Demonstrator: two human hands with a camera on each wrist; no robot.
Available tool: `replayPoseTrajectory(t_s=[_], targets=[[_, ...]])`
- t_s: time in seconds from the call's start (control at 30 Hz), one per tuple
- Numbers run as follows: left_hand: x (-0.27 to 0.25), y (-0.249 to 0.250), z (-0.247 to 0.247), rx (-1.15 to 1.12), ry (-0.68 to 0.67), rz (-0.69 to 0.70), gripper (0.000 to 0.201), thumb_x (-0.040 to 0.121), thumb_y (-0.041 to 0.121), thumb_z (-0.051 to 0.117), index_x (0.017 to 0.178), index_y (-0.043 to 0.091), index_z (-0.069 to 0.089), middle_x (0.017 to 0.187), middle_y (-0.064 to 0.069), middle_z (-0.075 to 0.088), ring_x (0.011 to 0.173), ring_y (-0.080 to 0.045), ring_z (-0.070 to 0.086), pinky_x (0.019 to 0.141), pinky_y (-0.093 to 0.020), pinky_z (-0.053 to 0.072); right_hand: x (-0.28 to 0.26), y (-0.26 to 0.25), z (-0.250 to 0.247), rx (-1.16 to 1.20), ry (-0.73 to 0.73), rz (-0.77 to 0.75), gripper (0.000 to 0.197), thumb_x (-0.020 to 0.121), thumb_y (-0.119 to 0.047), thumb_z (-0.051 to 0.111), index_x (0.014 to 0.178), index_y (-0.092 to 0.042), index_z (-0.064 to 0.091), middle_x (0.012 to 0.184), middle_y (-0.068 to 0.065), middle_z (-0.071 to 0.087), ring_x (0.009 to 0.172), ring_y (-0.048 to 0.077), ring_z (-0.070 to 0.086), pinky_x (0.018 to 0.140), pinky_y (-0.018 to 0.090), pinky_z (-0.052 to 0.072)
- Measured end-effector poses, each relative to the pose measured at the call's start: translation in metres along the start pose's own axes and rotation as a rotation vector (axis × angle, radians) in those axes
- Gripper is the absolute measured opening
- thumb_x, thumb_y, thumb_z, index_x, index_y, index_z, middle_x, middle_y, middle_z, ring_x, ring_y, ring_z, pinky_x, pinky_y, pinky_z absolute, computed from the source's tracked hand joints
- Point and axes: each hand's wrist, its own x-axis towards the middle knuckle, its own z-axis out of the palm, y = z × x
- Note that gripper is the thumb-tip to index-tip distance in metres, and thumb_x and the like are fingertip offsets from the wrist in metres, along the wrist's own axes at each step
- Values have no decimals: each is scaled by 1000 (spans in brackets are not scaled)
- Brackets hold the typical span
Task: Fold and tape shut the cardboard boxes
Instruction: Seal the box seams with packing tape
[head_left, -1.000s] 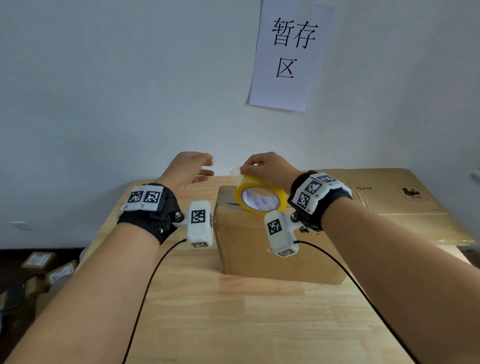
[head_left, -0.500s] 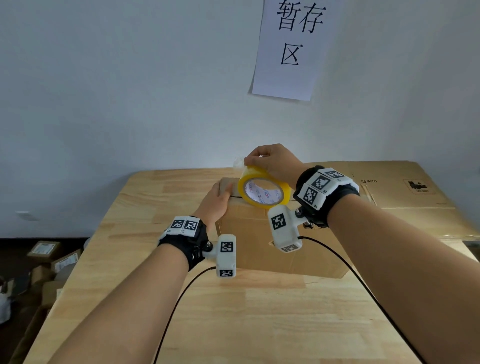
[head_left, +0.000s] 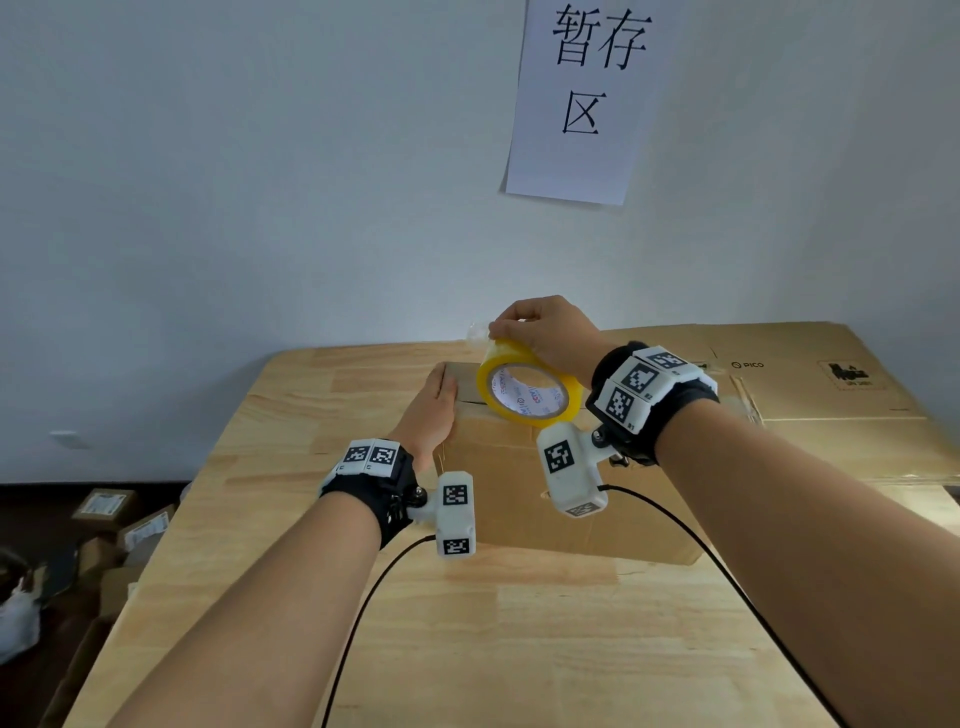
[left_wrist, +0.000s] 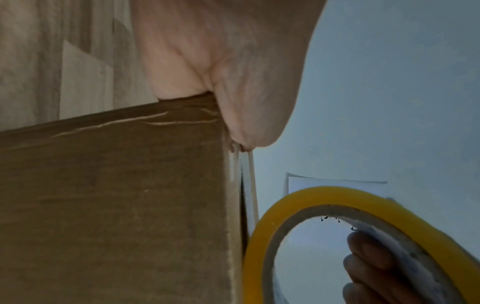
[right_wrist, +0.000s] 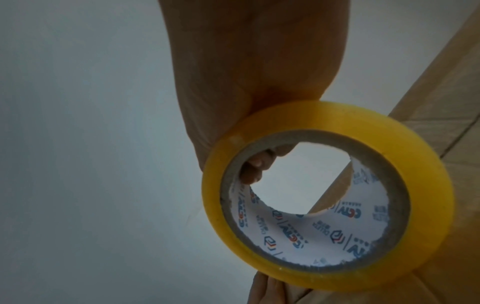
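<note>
Light wooden table (head_left: 519, 649), cardboard box (head_left: 519, 499), flattened cartons (head_left: 810, 395) on top

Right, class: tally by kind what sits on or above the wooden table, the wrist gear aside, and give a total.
Folded-up cardboard box: 1
Flattened cardboard sheets: cannot tell how many, counted as 1 stack
Yellow tape roll: 1
Hands: 2, left hand and right hand
Total: 5

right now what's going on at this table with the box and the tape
A person is getting ready to tape a cardboard box shut on a wooden table. The left hand lies flat on the box's top left edge, holding the flaps down. The right hand grips a yellow roll of packing tape just above the box top, fingers through its core. No strip of tape shows across the top seam yet. Flattened cardboard lies to the right.
</note>
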Motion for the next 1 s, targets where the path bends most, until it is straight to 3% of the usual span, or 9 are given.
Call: replayPoseTrajectory(t_s=[0.1,0.13,0.23,0.3,0.43,0.57,0.67,0.87,1.0], targets=[[1,-5,0,-52,-28,11,43,103,42,25,146,39,24,105,6,55,103,-25,57,96,-41,47,-3,1,-1,2,10,-9,16,88,-34,63,83,-20,70,72,-12,59,67,7,52,61,19,43],[1,-6,0,-71,-20,11,40,103,43,26,143,42,27,102,8,55,104,-24,58,96,-42,48,-4,1,-2,5,13,-11,17,88,-34,62,84,-20,70,71,-13,59,66,7,52,61,19,42],[0,-6,1,-91,27,13,30,102,44,25,129,47,39,115,-2,59,107,-25,59,97,-46,47,-4,2,-3,24,22,-7,17,88,-33,62,85,-19,71,71,-12,60,66,8,53,64,20,43],[-1,-4,2,-99,50,18,27,103,41,24,124,45,41,111,-4,60,103,-26,60,95,-48,48,-4,3,-2,37,26,-3,17,88,-33,62,85,-19,71,73,-10,62,68,10,54,66,21,45],[-3,1,4,-94,59,21,32,104,36,22,131,37,40,101,1,57,93,-22,58,90,-47,51,-6,2,-3,30,37,-12,19,88,-33,62,87,-18,72,71,-10,60,66,11,52,62,20,43],[-2,0,4,-95,48,20,29,104,36,23,126,39,42,117,-5,56,106,-25,57,95,-48,49,-9,4,-4,35,50,-15,17,88,-34,62,86,-20,71,65,-10,58,61,10,49,59,20,41],[-1,0,3,-89,42,16,28,104,37,23,125,41,42,117,-4,55,108,-27,57,96,-49,48,-9,5,-7,47,51,-15,16,87,-35,62,84,-22,71,71,-5,62,66,12,52,68,25,45],[-2,1,2,-103,29,20,28,104,36,23,125,39,41,107,-5,56,91,-24,57,88,-48,50,-5,-9,-28,-118,-85,-31,16,85,-37,64,83,-23,72,81,-6,65,78,12,57,77,28,48],[-4,2,1,-94,27,36,23,104,35,23,120,40,40,105,-3,53,90,-21,55,87,-44,49,0,-21,-22,-220,-165,-48,13,85,-36,65,83,-24,72,83,-8,66,80,10,57,74,24,48]])
